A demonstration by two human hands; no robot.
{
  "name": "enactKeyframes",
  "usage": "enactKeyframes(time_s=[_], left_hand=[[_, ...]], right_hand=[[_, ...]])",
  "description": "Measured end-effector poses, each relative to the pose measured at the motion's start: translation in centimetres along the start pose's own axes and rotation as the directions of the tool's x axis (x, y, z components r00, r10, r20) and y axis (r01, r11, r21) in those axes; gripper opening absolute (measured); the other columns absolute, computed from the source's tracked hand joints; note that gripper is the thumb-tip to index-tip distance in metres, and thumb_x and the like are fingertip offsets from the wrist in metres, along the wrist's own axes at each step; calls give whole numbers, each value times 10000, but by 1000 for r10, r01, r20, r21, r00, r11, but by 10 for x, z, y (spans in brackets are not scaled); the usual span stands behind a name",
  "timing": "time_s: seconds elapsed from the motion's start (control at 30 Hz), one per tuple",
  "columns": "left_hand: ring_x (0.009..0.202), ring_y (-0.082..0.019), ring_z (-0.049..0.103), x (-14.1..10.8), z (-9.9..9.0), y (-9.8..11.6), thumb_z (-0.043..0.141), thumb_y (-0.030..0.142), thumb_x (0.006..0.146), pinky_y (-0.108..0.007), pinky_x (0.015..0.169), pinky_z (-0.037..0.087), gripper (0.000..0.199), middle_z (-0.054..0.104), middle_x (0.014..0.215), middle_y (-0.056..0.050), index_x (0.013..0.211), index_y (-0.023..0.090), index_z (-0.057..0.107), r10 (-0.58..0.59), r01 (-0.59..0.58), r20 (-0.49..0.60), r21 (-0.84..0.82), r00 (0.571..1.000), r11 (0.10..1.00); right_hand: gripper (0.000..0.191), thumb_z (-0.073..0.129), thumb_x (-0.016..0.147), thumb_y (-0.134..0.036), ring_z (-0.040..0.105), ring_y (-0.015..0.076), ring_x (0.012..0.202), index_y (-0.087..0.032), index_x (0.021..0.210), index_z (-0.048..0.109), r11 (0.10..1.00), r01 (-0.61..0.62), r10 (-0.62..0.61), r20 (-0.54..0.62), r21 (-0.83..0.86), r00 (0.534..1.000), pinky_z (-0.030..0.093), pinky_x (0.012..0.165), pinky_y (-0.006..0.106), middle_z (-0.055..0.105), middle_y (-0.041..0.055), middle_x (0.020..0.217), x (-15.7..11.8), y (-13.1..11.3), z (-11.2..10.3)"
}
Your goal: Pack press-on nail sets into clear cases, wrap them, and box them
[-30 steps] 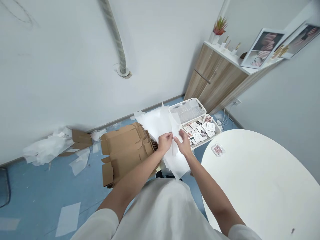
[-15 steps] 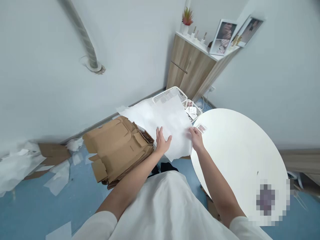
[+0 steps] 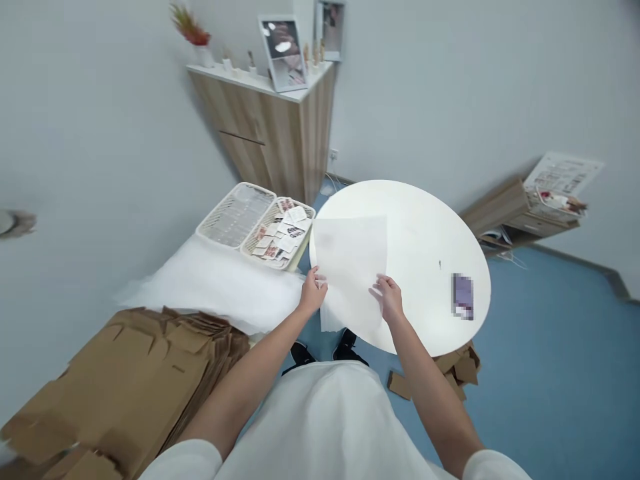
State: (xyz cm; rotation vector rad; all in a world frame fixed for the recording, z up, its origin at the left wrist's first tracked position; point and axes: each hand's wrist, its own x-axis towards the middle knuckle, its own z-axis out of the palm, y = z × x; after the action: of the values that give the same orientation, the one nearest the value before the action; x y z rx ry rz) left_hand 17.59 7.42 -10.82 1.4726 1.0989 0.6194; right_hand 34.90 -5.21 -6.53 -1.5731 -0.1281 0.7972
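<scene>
A thin, slightly see-through white sheet (image 3: 353, 250) hangs between my hands, mostly over the round white table (image 3: 425, 227). Its near left corner reaches past the table's edge. My left hand (image 3: 313, 291) is closed on the sheet's left edge. At the right edge, my right hand (image 3: 389, 297) pinches it between thumb and fingers. A faint dark patch shows through near the sheet's far left corner; what lies beneath is hidden. To the left of my left hand lies a pile of similar white sheets (image 3: 225, 280).
Beyond the pile stand a white basket of clear plastic pieces (image 3: 233, 217) and a basket of small printed packs (image 3: 280, 233). Flattened cardboard boxes (image 3: 135, 373) are stacked at left. A blurred purple item (image 3: 463, 297) lies on the table. Behind is a wooden cabinet (image 3: 270, 127).
The view has swung right. Both hands have carried one sheet from the pile to over the round table. My left hand, earlier spread over the sheets, now grips the sheet's edge.
</scene>
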Motion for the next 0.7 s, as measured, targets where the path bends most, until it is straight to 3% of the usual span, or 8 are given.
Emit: enactKeyframes(time_s=[0.13,0.3,0.47,0.7], left_hand=[[540,-65,479,10,47,10,538,156,701,-258,659,439,569,607,1008,-64,1234,187,340,49,-61,88,142,995,988],[599,-81,528,17,96,21,562,180,692,-270,688,447,416,606,1025,-67,1078,193,407,40,-68,111,260,993,963],[702,-131,565,24,133,24,526,191,715,-279,692,460,117,630,883,-28,831,194,546,33,-100,175,390,984,915],[850,-172,577,28,158,11,466,159,750,-340,803,476,286,621,1013,-61,1001,173,602,30,-152,259,465,965,872]], right_hand=[[419,595,655,-373,573,119,631,-229,1018,442,987,36,-57,-128,-157,990,512,638,301,569,-10,802,15,9,-63],[368,588,644,-423,589,131,642,-223,890,400,962,66,-105,-134,-266,985,500,622,308,583,11,841,32,21,-119],[248,539,674,-418,596,149,734,-222,721,395,958,59,-90,-100,-280,991,496,656,307,592,28,883,46,32,-149],[176,449,723,-367,572,167,663,-214,781,516,854,42,-88,-64,-518,994,439,631,300,612,22,746,59,44,-171]])
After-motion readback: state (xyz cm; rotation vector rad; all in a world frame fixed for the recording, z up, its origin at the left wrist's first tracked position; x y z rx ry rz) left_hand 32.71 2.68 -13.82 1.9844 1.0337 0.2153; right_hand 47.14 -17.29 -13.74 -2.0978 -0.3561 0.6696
